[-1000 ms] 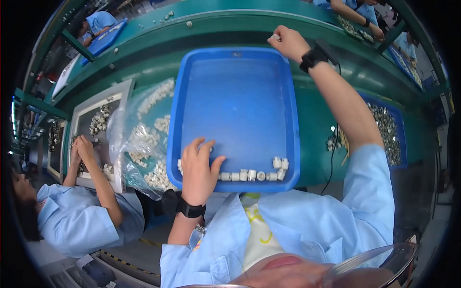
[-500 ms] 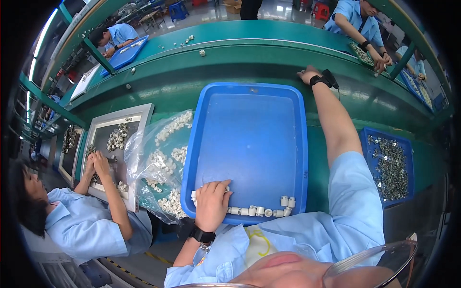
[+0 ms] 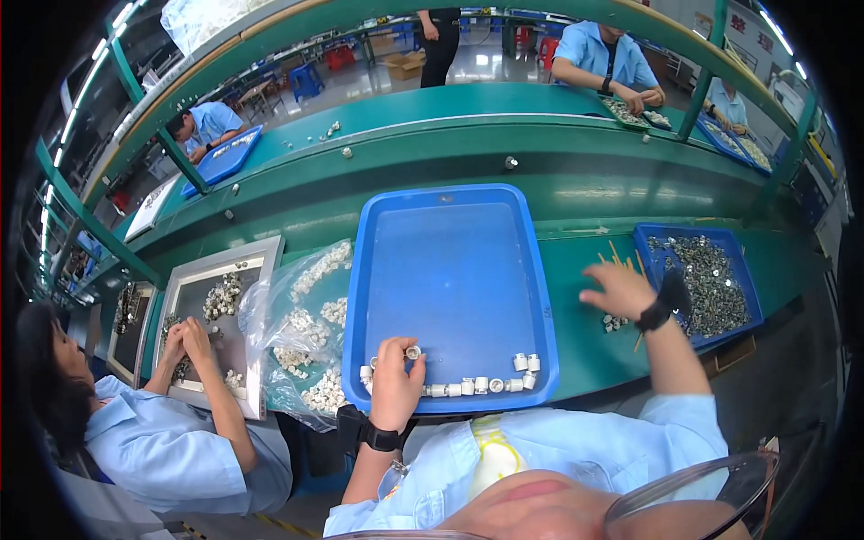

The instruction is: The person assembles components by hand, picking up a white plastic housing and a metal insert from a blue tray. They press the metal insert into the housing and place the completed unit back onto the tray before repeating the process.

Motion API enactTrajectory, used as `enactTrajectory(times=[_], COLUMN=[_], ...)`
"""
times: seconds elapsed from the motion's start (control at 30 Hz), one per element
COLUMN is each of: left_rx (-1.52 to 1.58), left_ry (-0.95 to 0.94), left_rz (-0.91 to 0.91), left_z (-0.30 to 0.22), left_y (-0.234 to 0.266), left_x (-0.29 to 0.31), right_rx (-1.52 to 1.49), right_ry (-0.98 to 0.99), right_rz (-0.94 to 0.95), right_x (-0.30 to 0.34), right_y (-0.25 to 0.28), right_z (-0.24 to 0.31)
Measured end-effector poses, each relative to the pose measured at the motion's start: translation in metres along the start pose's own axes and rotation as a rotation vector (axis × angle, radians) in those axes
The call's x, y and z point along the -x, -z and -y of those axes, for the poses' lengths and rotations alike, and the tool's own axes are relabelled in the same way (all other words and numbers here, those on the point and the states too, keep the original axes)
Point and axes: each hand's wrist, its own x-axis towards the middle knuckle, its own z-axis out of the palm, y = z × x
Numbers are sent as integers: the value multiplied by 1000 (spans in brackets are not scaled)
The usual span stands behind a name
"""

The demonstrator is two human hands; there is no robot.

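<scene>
Resting on blue tray (image 3: 450, 270): left hand (image 3: 396, 387)

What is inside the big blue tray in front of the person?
The big blue tray is mostly bare; small white cylindrical parts line its near edge. The left hand rests on that edge, fingertips at one part; anything beneath the hand is hidden.

A single head-worn fisheye view looked steeply down from above the person's own chest, facing forward across the green table (image 3: 576, 193). It sat close over the blue tray (image 3: 450, 270), straight edges bowed toward the rim, and the far side of the hall curved along the top.
</scene>
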Motion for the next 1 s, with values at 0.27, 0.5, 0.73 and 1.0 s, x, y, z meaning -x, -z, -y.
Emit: enactTrajectory(times=[0.27,0.5,0.73,1.0], left_rx=[124,150,154,146], left_ry=[-74,-86,-21,-64], left_rz=[85,117,173,175], left_z=[-17,-28,-33,-32], left_y=[-10,-21,-23,-26], left_x=[8,19,22,22], right_rx=[-17,-199,-171,-88], right_ry=[-143,-121,-77,-125], right_rz=[-347,-430,-517,-611], right_x=[42,30,51,52], right_y=[-56,-72,-64,-82], right_z=[-19,-37,-16,-20])
